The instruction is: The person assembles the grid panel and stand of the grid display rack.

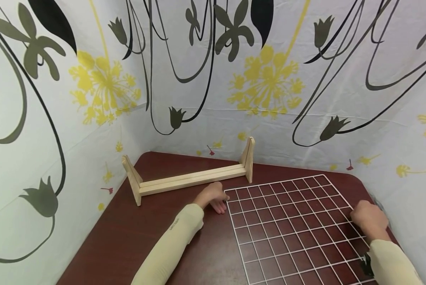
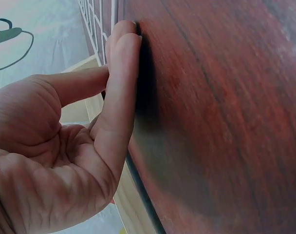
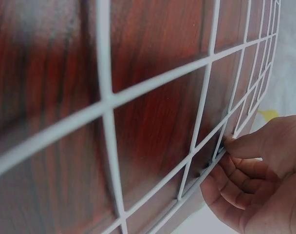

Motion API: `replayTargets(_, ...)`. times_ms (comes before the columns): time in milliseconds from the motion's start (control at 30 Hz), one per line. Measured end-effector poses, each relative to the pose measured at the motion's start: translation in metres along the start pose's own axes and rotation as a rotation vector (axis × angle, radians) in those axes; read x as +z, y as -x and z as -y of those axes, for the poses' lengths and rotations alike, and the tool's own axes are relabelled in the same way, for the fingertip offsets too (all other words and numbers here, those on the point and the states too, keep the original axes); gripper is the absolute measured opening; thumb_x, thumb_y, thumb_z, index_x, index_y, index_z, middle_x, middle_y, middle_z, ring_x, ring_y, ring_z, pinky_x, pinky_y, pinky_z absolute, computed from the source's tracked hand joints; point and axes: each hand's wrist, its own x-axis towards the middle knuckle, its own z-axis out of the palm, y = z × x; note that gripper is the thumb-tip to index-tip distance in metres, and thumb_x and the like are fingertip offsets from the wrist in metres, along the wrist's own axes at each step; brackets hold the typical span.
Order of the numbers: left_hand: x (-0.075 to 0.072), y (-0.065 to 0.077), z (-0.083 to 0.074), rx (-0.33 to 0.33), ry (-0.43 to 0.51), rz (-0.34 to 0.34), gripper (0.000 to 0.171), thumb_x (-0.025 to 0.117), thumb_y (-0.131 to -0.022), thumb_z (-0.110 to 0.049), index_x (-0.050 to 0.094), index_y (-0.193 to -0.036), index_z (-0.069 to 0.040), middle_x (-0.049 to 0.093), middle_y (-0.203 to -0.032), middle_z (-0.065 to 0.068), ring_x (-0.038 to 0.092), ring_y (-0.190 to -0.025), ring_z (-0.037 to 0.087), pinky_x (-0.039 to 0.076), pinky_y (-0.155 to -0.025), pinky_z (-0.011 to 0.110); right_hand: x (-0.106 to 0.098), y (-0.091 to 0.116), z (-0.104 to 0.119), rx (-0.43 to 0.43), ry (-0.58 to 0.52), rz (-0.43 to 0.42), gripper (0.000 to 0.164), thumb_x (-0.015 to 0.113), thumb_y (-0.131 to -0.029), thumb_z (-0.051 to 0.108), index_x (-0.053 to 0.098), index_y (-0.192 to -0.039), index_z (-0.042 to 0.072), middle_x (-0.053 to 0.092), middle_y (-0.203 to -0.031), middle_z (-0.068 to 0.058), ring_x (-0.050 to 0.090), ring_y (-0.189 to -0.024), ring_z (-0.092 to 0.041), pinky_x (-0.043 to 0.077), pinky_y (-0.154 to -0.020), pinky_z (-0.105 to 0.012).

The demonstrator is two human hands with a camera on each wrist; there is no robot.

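Both our left grip and right grip are pinching the wire grid, seemingly positioning it, likely needing coordinated movement next.

You can pass over the table between its left edge and your left sleeve, and again between that sleeve and the wire grid. Near the far-left corner the wooden stand blocks you, though there is room above its rail, between the upright ends. Your left hand fills the way beside the grid's far-left corner. The grid's cells are narrower than your hand. Along the right edge your right hand obstructs; beyond the far edge, a patterned curtain.
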Motion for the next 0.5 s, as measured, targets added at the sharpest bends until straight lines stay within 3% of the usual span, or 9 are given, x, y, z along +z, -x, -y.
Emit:
replayTargets(233, 0.0027, -0.0009, -0.0013, -0.004, -0.013, -0.013, 0.016, 0.063, -0.100, -0.006, 0.063, -0.092, 0.008, 0.076, -0.071, 0.021, 0.077, -0.060, 0.032, 0.064, -0.056, 0.038, -0.0005, -0.0029, -0.0040, -0.023, 0.040, 0.085, 0.019, 0.057, -0.090, 0.016, 0.056, -0.088, -0.003, 0.061, -0.094, -0.040, 0.061, -0.083, -0.053, 0.051, -0.064, -0.061)
replayTargets(367, 0.0042, 0.0009, -0.0048, -0.011, -0.063, -0.030, 0.013, 0.059, -0.098, -0.004, 0.062, -0.092, 0.006, 0.076, -0.069, 0.018, 0.077, -0.058, 0.029, 0.064, -0.056, 0.037, 0.0040, -0.0036, -0.0048, -0.005, 0.051, 0.084, 0.037, 0.058, -0.092, 0.016, 0.045, -0.110, -0.014, 0.058, -0.104, -0.046, 0.062, -0.091, -0.060, 0.053, -0.069, -0.063)
replayTargets(500, 0.0058, 0.0019, -0.0061, -0.005, -0.104, -0.046, 0.013, 0.058, -0.097, -0.004, 0.062, -0.089, 0.004, 0.076, -0.066, 0.016, 0.074, -0.053, 0.024, 0.063, -0.054, 0.036, 0.0035, -0.0050, -0.0078, -0.042, 0.053, 0.069, 0.047, 0.059, -0.092, 0.016, 0.036, -0.123, -0.011, 0.057, -0.108, -0.048, 0.063, -0.090, -0.060, 0.052, -0.068, -0.064)
